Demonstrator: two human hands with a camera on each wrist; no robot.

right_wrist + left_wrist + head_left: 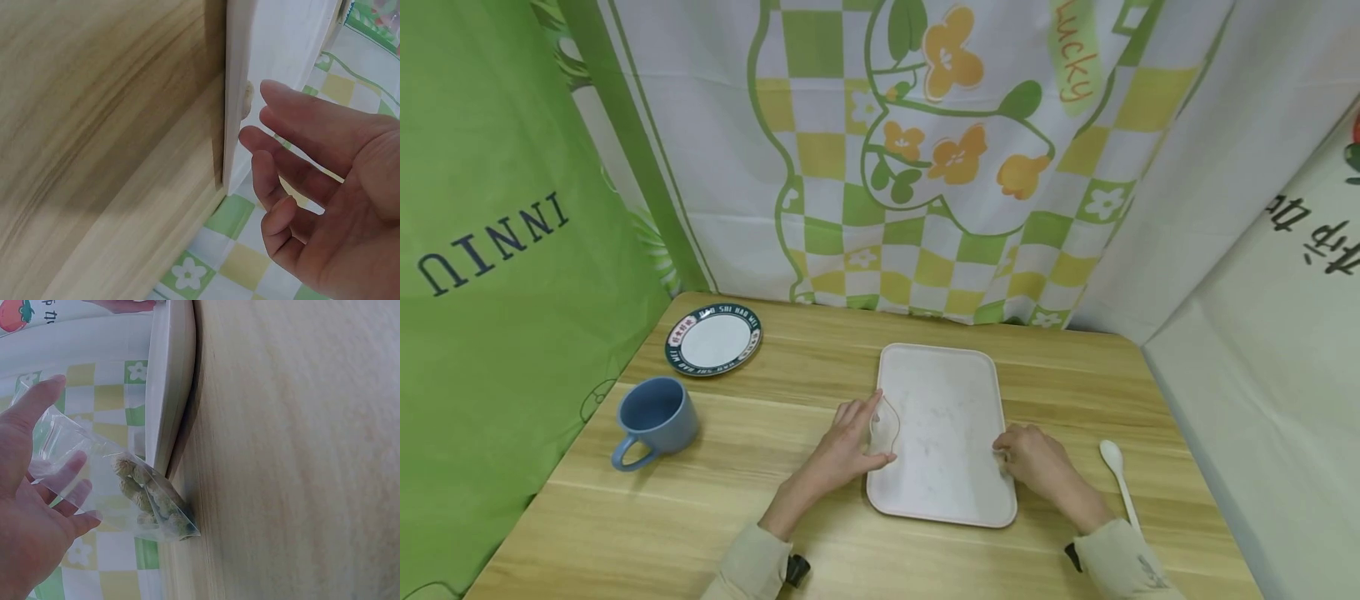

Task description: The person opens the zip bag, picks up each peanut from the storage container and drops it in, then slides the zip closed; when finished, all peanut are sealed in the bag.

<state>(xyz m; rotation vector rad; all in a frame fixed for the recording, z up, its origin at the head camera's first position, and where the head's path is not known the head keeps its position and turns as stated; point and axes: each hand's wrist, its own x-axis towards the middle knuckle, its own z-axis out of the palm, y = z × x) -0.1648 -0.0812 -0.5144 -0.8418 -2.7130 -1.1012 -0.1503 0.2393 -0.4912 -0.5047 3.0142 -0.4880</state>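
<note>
A pale rectangular tray [936,433] lies on the table between both hands. My left hand [848,442] is at its left edge, thumb and forefinger spread at the mouth of a clear plastic bag [150,494] with an orange rim line. Several greenish-beige dried buds [140,487] lie in the bag's lower corner; the other fingers show through the plastic. Over the tray's right edge is my right hand [1037,460], its fingers bent. A small beige bud [247,100] sits on the tray just beyond the right thumb and forefinger tips.
A blue mug [658,421] stands at the left of the wooden table [737,492]. Behind it lies a plate [715,340] with a dark patterned rim. To the right of the right hand is a white spoon [1118,475]. Patterned cloth [925,267] hangs along the back.
</note>
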